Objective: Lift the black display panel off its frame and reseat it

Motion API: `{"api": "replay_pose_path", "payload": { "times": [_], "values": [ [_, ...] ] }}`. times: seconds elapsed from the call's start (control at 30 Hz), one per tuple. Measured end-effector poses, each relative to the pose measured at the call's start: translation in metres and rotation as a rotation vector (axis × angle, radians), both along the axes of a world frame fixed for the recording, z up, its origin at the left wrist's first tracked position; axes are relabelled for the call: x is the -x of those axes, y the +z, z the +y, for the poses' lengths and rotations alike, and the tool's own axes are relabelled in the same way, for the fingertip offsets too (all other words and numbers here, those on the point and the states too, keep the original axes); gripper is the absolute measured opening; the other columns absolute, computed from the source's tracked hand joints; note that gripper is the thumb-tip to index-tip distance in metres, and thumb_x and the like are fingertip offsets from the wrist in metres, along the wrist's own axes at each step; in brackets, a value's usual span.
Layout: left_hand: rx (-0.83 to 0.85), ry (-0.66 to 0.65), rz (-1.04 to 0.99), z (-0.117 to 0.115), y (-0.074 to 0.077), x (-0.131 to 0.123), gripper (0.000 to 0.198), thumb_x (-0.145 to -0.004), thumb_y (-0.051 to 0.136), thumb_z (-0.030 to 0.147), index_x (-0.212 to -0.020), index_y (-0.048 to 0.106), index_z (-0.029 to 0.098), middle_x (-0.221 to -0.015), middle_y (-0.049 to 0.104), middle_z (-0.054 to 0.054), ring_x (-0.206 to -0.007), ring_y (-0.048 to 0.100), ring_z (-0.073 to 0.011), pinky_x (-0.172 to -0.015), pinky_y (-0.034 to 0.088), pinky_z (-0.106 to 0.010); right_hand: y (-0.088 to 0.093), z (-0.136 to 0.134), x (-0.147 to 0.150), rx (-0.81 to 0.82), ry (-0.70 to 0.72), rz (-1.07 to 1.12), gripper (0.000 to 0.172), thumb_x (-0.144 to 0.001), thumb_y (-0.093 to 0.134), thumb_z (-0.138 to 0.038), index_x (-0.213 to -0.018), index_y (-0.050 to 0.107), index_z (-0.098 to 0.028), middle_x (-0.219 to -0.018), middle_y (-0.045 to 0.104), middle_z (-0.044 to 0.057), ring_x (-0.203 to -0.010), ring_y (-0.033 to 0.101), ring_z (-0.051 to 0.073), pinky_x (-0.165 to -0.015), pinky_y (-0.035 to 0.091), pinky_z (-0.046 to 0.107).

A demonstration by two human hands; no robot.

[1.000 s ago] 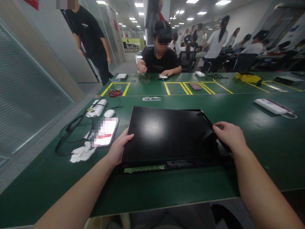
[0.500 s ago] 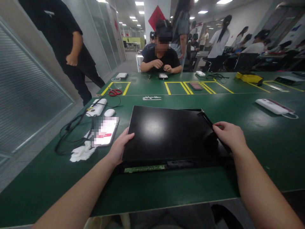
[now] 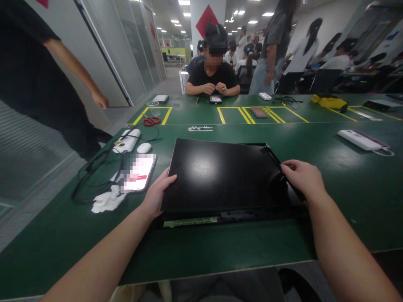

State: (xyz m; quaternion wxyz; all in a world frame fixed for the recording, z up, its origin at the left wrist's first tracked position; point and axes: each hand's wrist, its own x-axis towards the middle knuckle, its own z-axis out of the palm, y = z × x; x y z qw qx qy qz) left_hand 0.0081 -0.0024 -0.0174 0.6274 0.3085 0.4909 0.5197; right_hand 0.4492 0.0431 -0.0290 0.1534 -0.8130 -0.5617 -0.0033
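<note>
A large black display panel lies flat in front of me on the green table, with a thin green circuit strip showing along its near edge. My left hand grips the panel's left edge, thumb on top. My right hand holds the right edge, where a black frame piece sticks out from under the panel. The fingers beneath both edges are hidden.
Left of the panel lie a phone, crumpled white tissue, a black cable, a white mouse and red scissors. A white device rests at the right. A seated person works opposite; another person walks past on the left.
My hands and the panel have hardly moved. The person in black on the left has walked closer along the aisle, and someone standing behind the seated person has moved to the right.
</note>
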Motion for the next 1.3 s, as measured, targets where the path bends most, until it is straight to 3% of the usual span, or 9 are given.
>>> {"api": "replay_pose_path", "payload": {
  "times": [0.37,0.93,1.3],
  "values": [
    [0.009,0.027,-0.008,0.000,0.002,-0.003,0.079,-0.065,0.084,0.031,-0.142,0.067,0.018,-0.114,0.082,-0.010,-0.104,0.076,-0.0381,-0.081,0.063,-0.042,0.006,-0.002,0.007,0.005,-0.018,0.086,0.038,-0.088,0.053,-0.045,-0.102,0.084,-0.027,-0.095,0.081,0.007,-0.091,0.072,0.031,-0.073,0.049,0.038],
    [0.025,0.008,-0.021,0.002,0.000,0.001,0.077,-0.066,0.085,0.028,-0.141,0.067,0.020,-0.115,0.082,-0.009,-0.104,0.077,-0.0371,-0.083,0.063,-0.042,0.012,-0.002,0.006,0.057,-0.040,0.125,0.033,-0.087,0.054,-0.040,-0.101,0.081,-0.026,-0.085,0.080,0.006,-0.094,0.073,0.033,-0.074,0.049,0.040],
    [0.011,-0.015,-0.027,0.000,0.000,0.000,0.081,-0.067,0.087,0.030,-0.144,0.064,0.018,-0.119,0.081,-0.010,-0.108,0.076,-0.0378,-0.086,0.064,-0.043,0.004,0.001,-0.001,0.009,-0.036,0.152,0.035,-0.085,0.055,-0.042,-0.101,0.080,-0.025,-0.083,0.079,0.006,-0.092,0.073,0.032,-0.077,0.050,0.042]
  ]
}}
